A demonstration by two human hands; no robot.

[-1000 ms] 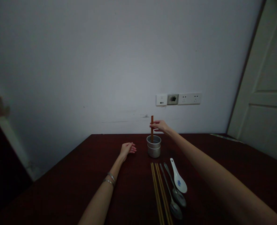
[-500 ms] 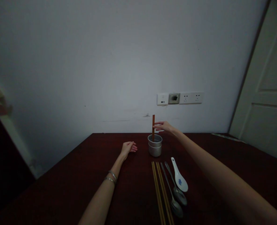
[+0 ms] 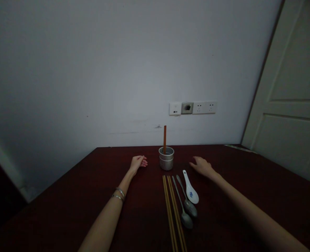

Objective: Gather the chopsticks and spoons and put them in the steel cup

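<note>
A metal cup [image 3: 166, 162] stands upright near the back of the table, and a reddish-brown chopstick or pair of chopsticks [image 3: 165, 136] rises out of it. To the cup's left my left hand [image 3: 138, 163] rests on the table, fingers loosely curled and holding nothing. My right hand [image 3: 202, 166] is to the right of the cup, apart from it, palm down and low at the tabletop with its fingers apart and empty. Between my forearms lie several pale wooden chopsticks [image 3: 173, 213], two metal spoons [image 3: 187, 221] [image 3: 191, 209] and a white soup spoon [image 3: 192, 194] with a blue mark.
The dark red table [image 3: 73, 196] meets a white wall [image 3: 133, 70] at its back edge. Sockets and switches [image 3: 193, 108] are set in the wall above it. A pale door [image 3: 288, 105] stands at the right, and a thin strip [image 3: 239, 148] lies by the back right corner.
My right hand has let go of the reddish-brown stick in the cup and moved right and down toward the table. The left hand stays where it was; the view has shifted slightly.
</note>
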